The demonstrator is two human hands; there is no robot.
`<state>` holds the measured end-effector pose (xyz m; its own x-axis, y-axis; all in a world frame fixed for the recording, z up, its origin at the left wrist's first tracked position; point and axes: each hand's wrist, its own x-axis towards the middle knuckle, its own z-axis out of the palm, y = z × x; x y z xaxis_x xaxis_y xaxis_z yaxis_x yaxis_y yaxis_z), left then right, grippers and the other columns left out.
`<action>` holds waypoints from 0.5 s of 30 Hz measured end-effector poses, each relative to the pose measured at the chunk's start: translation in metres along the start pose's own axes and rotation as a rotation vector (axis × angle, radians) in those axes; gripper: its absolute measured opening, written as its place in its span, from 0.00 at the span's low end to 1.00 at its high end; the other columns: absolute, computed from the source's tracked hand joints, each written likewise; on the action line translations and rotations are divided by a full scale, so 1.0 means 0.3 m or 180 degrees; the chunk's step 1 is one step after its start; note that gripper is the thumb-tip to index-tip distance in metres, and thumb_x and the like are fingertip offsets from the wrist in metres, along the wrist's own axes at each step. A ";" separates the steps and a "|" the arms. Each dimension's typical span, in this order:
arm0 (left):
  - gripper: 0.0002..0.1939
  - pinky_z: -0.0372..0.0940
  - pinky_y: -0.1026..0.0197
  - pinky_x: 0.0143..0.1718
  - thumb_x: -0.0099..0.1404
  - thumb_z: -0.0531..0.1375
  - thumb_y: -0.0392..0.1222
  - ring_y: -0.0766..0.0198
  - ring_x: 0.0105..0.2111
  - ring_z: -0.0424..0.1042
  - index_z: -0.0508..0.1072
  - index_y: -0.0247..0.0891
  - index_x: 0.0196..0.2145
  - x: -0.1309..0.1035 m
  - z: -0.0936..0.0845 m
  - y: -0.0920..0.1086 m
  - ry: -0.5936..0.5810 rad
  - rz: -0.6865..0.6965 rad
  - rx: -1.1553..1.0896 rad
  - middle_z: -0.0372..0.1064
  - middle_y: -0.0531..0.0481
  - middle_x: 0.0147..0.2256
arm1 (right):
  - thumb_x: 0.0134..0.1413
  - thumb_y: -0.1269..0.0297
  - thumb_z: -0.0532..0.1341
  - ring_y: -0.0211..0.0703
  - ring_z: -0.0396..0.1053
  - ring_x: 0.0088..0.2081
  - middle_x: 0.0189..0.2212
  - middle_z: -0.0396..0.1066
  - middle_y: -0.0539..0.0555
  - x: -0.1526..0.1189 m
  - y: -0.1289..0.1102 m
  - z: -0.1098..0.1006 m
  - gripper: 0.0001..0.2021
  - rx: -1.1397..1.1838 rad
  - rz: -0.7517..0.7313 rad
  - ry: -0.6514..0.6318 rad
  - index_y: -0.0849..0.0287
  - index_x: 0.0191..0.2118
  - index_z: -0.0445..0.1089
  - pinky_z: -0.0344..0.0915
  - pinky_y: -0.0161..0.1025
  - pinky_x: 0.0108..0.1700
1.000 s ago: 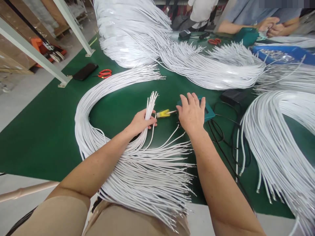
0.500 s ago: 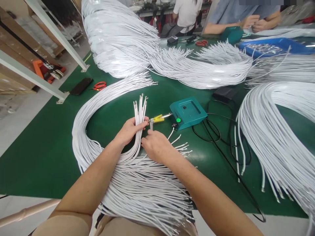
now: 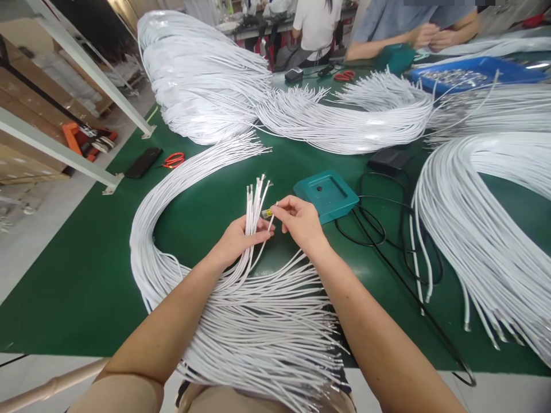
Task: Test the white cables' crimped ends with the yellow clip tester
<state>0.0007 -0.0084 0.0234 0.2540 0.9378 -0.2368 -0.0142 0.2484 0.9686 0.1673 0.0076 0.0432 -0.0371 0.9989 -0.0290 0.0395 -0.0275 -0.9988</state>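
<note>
My left hand [image 3: 235, 242] is closed around a small bunch of white cables [image 3: 257, 198], whose metal-tipped ends point upward. My right hand [image 3: 303, 222] pinches the end of a single white cable [image 3: 269, 222] just right of that bunch. Between the two hands shows a bit of a yellow clip-like part [image 3: 267, 213]; the rest of it is hidden behind my right fingers. Directly behind my right hand sits a teal box [image 3: 330, 192] with a recessed top. Many loose white cables [image 3: 258, 321] spread under my forearms, over the table edge and my lap.
Large bundles of white cable [image 3: 202, 74] lie at the back and right [image 3: 482, 229] of the green table [image 3: 64, 298]. Black cords [image 3: 387, 258] trail right of the box. Red-handled scissors [image 3: 174, 160] and a dark phone-like object [image 3: 144, 163] lie left. A co-worker's hands [image 3: 430, 37] are busy beyond a blue tray [image 3: 508, 71].
My right hand has risen from below the yellow part and now pinches a cable end in front of the teal box. My left hand with the bunch has shifted slightly right.
</note>
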 end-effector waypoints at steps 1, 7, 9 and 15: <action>0.17 0.66 0.59 0.40 0.48 0.70 0.42 0.61 0.36 0.73 0.69 0.35 0.33 0.000 0.003 0.003 0.0047 0.0047 -0.0097 0.73 0.48 0.36 | 0.45 0.58 0.64 0.31 0.58 0.18 0.21 0.67 0.46 -0.005 0.003 0.009 0.09 0.0117 0.0037 -0.0091 0.58 0.26 0.67 0.55 0.33 0.21; 0.16 0.63 0.64 0.34 0.51 0.68 0.43 0.69 0.29 0.70 0.65 0.36 0.29 -0.005 0.011 0.020 0.0403 0.0378 -0.0138 0.67 0.56 0.27 | 0.48 0.62 0.62 0.31 0.58 0.19 0.19 0.66 0.46 -0.031 -0.013 0.052 0.07 0.0237 -0.0054 -0.0342 0.59 0.25 0.70 0.55 0.33 0.24; 0.18 0.63 0.64 0.34 0.50 0.69 0.43 0.68 0.29 0.71 0.63 0.36 0.29 -0.010 0.014 0.029 0.0397 0.0399 -0.0186 0.66 0.57 0.26 | 0.48 0.61 0.62 0.32 0.58 0.20 0.19 0.65 0.46 -0.033 -0.016 0.056 0.08 0.0355 -0.0007 -0.0390 0.59 0.25 0.70 0.56 0.33 0.25; 0.19 0.63 0.64 0.30 0.49 0.69 0.42 0.68 0.26 0.71 0.60 0.37 0.30 -0.023 0.022 0.049 0.0416 0.0405 -0.0206 0.67 0.57 0.25 | 0.44 0.59 0.64 0.33 0.60 0.22 0.20 0.63 0.47 -0.034 0.002 0.066 0.09 0.1396 0.0616 -0.0548 0.60 0.25 0.69 0.53 0.33 0.24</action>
<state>0.0050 -0.0129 0.0398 0.1185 0.9851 -0.1248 -0.1013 0.1370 0.9854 0.1480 -0.0033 0.0421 -0.2362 0.9541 -0.1842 -0.3595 -0.2620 -0.8956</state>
